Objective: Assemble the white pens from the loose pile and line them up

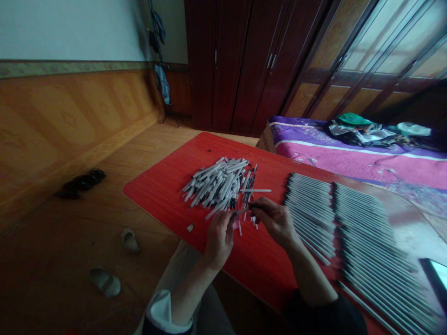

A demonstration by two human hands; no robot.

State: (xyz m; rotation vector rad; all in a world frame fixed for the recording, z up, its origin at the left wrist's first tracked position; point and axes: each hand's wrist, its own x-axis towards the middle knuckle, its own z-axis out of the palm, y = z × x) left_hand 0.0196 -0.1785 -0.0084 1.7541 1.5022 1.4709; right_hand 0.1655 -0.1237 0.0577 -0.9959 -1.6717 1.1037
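Observation:
My left hand (220, 232) is closed, its fingertips pinching one end of a thin pale stick (241, 211). The other end, which looks dark, sits between the thumb and fingers of my right hand (274, 219). Just beyond both hands a heap of white and grey sticks (216, 184) lies on the red table (164, 181). Several thin dark rods (248, 179) lie at the heap's right side, with one white stick (260, 190) crossing them. What exactly the sticks are is too small to make out.
Right of my hands, a row of pale rods with black ends (310, 214) lies beside a longer row (377, 242). A phone-like device (435, 274) is at the right edge. A small white piece (190, 227) lies near the table's left edge. Behind stands a bed (314, 151).

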